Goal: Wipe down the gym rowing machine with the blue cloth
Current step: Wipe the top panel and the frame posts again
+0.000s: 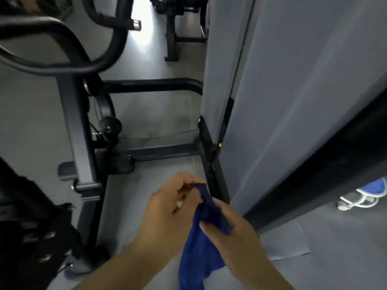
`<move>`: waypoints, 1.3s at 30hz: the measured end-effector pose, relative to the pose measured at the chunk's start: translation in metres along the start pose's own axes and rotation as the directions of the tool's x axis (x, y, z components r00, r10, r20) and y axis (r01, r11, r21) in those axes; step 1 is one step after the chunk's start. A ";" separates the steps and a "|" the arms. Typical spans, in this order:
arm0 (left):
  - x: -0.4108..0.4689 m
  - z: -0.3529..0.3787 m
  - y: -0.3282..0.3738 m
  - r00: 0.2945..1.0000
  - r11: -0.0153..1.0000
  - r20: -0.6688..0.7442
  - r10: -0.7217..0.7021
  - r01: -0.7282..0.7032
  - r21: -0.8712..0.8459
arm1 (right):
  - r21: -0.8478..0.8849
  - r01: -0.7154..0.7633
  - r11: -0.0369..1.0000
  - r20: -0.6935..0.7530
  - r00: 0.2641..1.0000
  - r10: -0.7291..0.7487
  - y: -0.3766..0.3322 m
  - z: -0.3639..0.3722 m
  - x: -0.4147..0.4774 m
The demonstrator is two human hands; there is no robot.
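A blue cloth [199, 248] hangs between both hands low in the middle of the view. My left hand [167, 210] pinches its top edge with curled fingers. My right hand [234, 231] grips the cloth just below, thumb pressed on the fabric. The grey and black frame of the gym machine [77, 122] stands to the left, with curved black handles [62, 49] above and a base bar [163, 151] running across the floor ahead of my hands. Neither hand touches the machine.
A tall grey padded panel [282, 101] rises at the right, with a black rail [211, 160] at its foot. A weight stack [31, 227] sits at lower left. Another person's blue and white shoe [368, 193] shows at far right. More equipment [180, 28] stands beyond.
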State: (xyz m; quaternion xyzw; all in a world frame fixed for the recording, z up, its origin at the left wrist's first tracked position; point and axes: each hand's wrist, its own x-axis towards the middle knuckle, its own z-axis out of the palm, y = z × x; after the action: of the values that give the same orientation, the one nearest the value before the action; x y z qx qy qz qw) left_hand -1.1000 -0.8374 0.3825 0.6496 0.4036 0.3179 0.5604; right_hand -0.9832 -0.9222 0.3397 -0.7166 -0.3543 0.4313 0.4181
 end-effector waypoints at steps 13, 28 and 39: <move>0.039 -0.133 0.376 0.962 0.884 -0.018 0.274 -0.259 -0.389 | 0.375 0.233 0.897 -0.134 0.971 -0.196 -0.402 -0.082 -0.082; 0.001 -0.035 0.613 0.518 0.518 0.149 0.842 -0.854 0.045 | 0.189 0.715 0.673 -0.717 0.569 -0.402 -0.579 -0.196 -0.232; 0.003 0.029 0.696 0.619 0.618 0.042 0.784 -0.785 0.035 | -0.284 0.623 0.729 -0.795 0.272 -0.542 -0.626 -0.401 -0.273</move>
State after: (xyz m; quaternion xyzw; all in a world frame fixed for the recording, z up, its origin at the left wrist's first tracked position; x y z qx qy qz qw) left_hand -0.9570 -0.8808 1.0633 0.7779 0.0811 0.5129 0.3538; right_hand -0.8115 -1.0271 1.1054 -0.6306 -0.3253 -0.1386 0.6908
